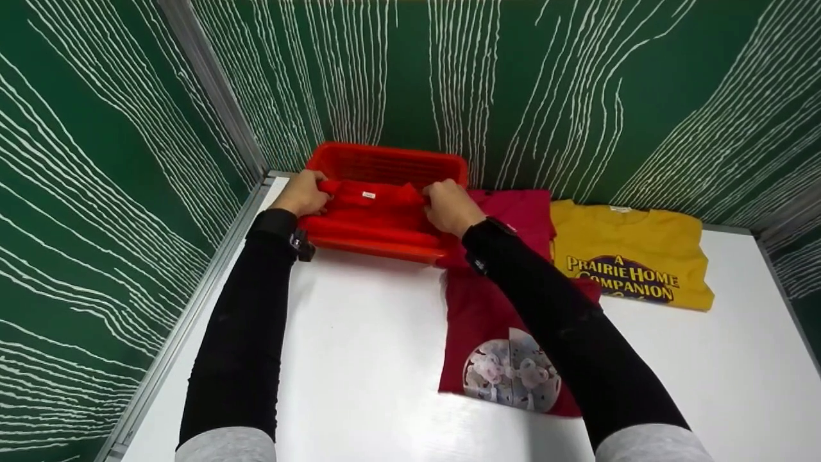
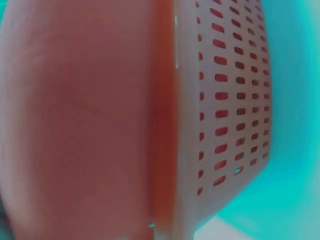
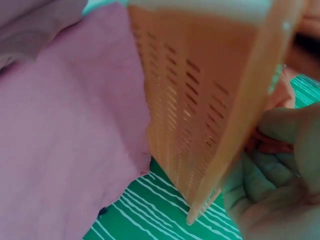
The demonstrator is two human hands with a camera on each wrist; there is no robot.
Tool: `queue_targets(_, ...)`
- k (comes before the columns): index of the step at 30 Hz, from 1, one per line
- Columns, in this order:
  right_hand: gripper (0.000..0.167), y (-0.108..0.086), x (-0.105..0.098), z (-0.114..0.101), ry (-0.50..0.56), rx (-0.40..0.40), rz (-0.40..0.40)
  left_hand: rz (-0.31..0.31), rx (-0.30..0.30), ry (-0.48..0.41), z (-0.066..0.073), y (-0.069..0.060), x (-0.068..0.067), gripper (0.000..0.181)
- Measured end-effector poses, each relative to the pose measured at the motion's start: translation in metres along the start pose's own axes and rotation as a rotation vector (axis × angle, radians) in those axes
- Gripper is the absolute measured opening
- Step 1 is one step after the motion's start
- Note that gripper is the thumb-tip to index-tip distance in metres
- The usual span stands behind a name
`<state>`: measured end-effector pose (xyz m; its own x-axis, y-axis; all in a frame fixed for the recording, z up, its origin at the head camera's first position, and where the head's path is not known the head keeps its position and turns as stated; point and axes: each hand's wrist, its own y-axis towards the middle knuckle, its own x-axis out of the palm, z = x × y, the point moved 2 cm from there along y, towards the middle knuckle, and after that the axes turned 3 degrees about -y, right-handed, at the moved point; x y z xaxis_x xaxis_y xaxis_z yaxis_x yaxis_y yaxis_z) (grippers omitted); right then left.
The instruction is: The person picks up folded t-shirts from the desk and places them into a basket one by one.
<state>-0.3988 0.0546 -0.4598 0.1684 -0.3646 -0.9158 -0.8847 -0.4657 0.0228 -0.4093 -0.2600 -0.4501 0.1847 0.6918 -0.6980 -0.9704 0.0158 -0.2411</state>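
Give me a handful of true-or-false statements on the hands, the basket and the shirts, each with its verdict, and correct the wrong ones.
1. The red basket stands on the white table with a red shirt in it. True.
2. The left hand and the right hand are both at the red shirt. True.
3. The right hand pinches white cloth. False: it pinches the red shirt.
4. The yellow shirt bears lettering. True.
5. The yellow shirt lies inside the red basket. False: it lies on the white table, right of the basket in the head view.
6. Both arms are bare. False: black sleeves show on both.
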Motion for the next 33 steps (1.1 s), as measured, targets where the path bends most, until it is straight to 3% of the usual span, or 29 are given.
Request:
queue_targets(5, 0.036, 0.001, 0.0, 0.001, -0.008, 0.004, -0.001, 0.013, 0.001, -0.012, 0.0, 0.005, 0.003, 0.041)
queue_targets(12, 0.029, 0.009, -0.003, 0.007, -0.15, 0.048, 0.116, 0.115, 0.034, 0.009, 0.009, 0.015, 0.002, 0.04)
queue_targets(20, 0.026, 0.017, -0.002, 0.015, -0.181, 0.106, 0.187, 0.193, -0.024, -0.099, 0.017, 0.024, 0.004, 0.044)
queue_targets(24, 0.029, 0.019, 0.0, 0.019, -0.159, 0.151, 0.287, 0.241, -0.022, -0.127, 0.02, 0.025, 0.006, 0.045)
queue_targets(27, 0.033, 0.02, 0.002, 0.023, -0.174, 0.185, 0.399, 0.292, 0.025, -0.117, 0.019, 0.027, 0.009, 0.048)
queue_targets(30, 0.03, 0.019, 0.004, 0.025, -0.218, 0.189, 0.452, 0.284, 0.068, -0.103, 0.016, 0.029, 0.012, 0.055)
queue_targets(33, 0.021, 0.017, 0.005, 0.023, -0.246, 0.144, 0.415, 0.227, 0.097, -0.057, 0.018, 0.026, 0.014, 0.057)
